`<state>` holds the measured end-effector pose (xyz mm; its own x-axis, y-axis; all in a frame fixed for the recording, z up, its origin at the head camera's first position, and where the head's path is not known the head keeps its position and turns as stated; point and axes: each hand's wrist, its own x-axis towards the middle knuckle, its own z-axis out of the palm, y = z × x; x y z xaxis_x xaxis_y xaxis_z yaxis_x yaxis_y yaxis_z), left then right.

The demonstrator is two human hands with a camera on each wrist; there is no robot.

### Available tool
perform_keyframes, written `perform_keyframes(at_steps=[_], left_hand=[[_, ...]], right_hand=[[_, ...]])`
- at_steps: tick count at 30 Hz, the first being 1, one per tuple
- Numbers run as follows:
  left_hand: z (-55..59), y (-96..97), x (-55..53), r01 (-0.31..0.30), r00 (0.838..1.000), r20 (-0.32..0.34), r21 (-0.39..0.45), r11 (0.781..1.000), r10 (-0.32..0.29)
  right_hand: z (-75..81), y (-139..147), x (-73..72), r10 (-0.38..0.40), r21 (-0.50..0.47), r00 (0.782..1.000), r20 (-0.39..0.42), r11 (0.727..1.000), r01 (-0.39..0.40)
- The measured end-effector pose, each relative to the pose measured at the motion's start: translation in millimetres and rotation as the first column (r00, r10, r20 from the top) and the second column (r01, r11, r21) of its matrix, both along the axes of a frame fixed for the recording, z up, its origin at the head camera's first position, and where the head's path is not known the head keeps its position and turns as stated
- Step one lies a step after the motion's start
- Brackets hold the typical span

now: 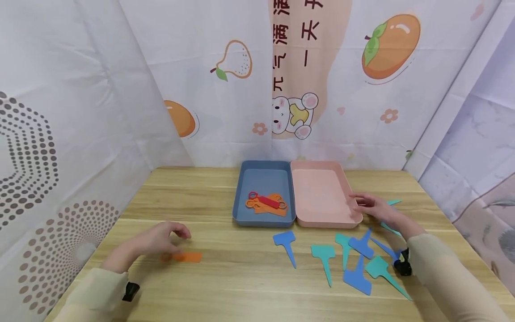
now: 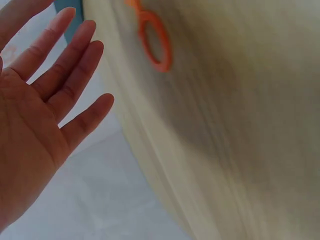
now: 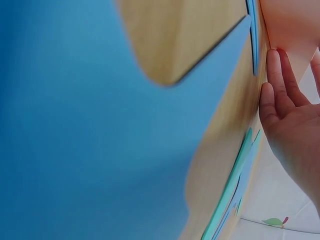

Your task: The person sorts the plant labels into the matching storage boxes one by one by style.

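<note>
My left hand (image 1: 161,239) hovers over a flat orange tag with a ring end (image 1: 191,257), fingers apart and nothing held. In the left wrist view the tag's ring (image 2: 167,47) lies on the wood beyond the spread fingers. At the right wall of the pink tray (image 1: 322,192) is my right hand (image 1: 372,208), its fingertips right at the rim. Those fingers look relaxed and extended in the right wrist view, holding nothing. Teal T-shaped plant labels (image 1: 323,252) and blue ones (image 1: 358,277) lie below and around the right forearm.
Left of the pink tray, touching it, stands a blue tray (image 1: 263,179) with several orange tags (image 1: 277,212) and a red tag (image 1: 268,202) inside. A lone blue plant label (image 1: 284,239) lies in front of the trays. Printed curtains (image 1: 225,112) border the wooden table (image 1: 225,290).
</note>
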<state>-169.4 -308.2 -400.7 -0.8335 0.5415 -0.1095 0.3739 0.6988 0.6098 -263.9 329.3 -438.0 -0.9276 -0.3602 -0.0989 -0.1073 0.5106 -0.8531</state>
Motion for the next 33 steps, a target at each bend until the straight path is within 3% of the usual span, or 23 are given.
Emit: perform_keyframes(at_steps=[9,16,27,33], left_hand=[[-14.9,-4.0,3.9,0.005,1.0,0.024,0.0,1.0,-0.005],[-15.2,-1.4,2.6,0.019,1.0,0.0,-0.002,1.0,-0.019],[-19.4,-0.4,-10.0,0.023,1.0,-0.006,-0.013,1.0,-0.023],[-18.7,-1.3,-9.2,0.021,0.999,0.026,0.01,1.0,-0.022]], right_hand=[[1.1,-1,1.6,0.032,-0.019,0.999,-0.013,0.999,-0.032],[0.3,0,1.5,0.015,-0.011,1.0,0.0,1.0,-0.015],[-1.8,1,1.4,0.016,-0.008,1.0,-0.005,1.0,-0.016],[-2.3,1,0.2,0.014,0.005,1.0,-0.01,1.0,-0.014]])
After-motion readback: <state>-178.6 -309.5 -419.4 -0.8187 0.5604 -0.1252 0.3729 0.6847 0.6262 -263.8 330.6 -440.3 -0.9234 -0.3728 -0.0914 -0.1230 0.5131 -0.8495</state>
